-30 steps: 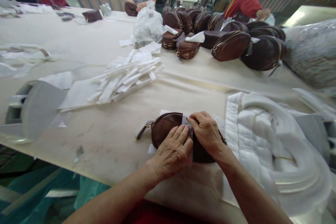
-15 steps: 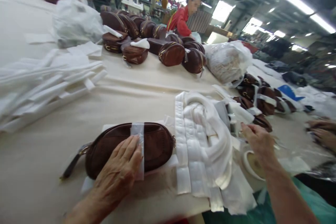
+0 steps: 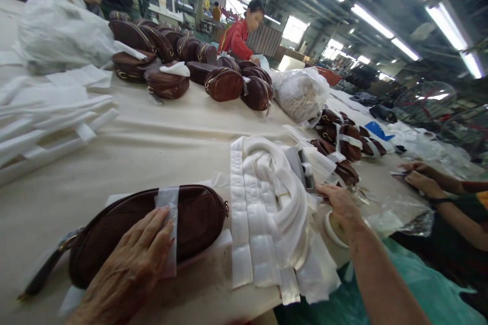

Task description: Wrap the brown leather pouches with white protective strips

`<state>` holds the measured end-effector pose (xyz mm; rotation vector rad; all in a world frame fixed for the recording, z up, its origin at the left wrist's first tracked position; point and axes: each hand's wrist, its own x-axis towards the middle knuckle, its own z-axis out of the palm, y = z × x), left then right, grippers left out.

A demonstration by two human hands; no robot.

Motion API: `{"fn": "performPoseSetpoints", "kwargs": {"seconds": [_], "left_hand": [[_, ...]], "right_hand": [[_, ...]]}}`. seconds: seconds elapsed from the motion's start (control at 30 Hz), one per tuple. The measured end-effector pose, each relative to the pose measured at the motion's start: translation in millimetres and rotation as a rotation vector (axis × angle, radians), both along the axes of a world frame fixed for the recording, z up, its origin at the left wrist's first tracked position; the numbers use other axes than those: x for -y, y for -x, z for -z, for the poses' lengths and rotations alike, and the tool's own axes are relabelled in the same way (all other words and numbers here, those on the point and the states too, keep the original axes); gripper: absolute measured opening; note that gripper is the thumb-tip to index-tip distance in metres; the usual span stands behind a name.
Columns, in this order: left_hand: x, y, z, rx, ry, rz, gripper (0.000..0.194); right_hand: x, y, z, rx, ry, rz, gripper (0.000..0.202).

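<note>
A dark brown oval bag (image 3: 202, 216) lies on the cream table, with a white translucent strip (image 3: 168, 200) across its middle. My left hand (image 3: 141, 244) rests flat on the bag and strip, its fingers stretched out. To the right, my right hand (image 3: 341, 203) has its fingers pinched at a grey tape dispenser (image 3: 301, 167); whatever lies between the fingertips is too small to tell. A roll of tape (image 3: 335, 228) sits just below that hand. Between the hands is a pile of white padded strips (image 3: 263, 213).
Several brown bags (image 3: 224, 84) stand at the back, others (image 3: 348, 142) at the right. White strips (image 3: 46, 117) and a plastic bag (image 3: 64, 30) lie left; a stuffed plastic bag (image 3: 301, 91) is behind. Another person's hands (image 3: 423, 177) work at right; a person in red (image 3: 238, 38) stands behind.
The view has turned, so the table items appear further left. My left hand stays on the bag, and my right hand stays by the dispenser. More of the person at the right shows.
</note>
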<state>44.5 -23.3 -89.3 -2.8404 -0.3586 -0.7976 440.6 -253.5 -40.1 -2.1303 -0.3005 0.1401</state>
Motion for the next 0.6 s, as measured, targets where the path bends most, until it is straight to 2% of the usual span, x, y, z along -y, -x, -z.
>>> {"fn": "performPoseSetpoints", "kwargs": {"seconds": [0.13, 0.23, 0.3, 0.4, 0.47, 0.53, 0.6], "left_hand": [[0, 0, -1.2, -0.014, 0.0, 0.018, 0.036], [1, 1, 1.9, 0.003, 0.052, 0.004, 0.037], [1, 2, 6.2, 0.026, 0.103, -0.008, 0.037], [0, 4, 11.9, 0.035, 0.14, -0.017, 0.035], [0, 4, 13.0, 0.022, 0.121, -0.015, 0.035], [0, 3, 11.7, 0.016, 0.096, -0.011, 0.035], [2, 1, 9.0, 0.013, 0.094, -0.019, 0.033]], "right_hand": [[5, 11, 3.2, 0.081, -0.208, 0.086, 0.032], [26, 29, 1.2, 0.19, -0.327, 0.15, 0.032], [43, 44, 2.0, 0.138, -0.341, 0.178, 0.03], [62, 61, 9.0, -0.091, -0.228, 0.135, 0.03], [66, 64, 14.2, -0.166, -0.127, 0.08, 0.032], [66, 61, 16.3, -0.174, -0.058, 0.047, 0.032], [67, 52, 14.3, -0.072, 0.085, 0.05, 0.03]]}}
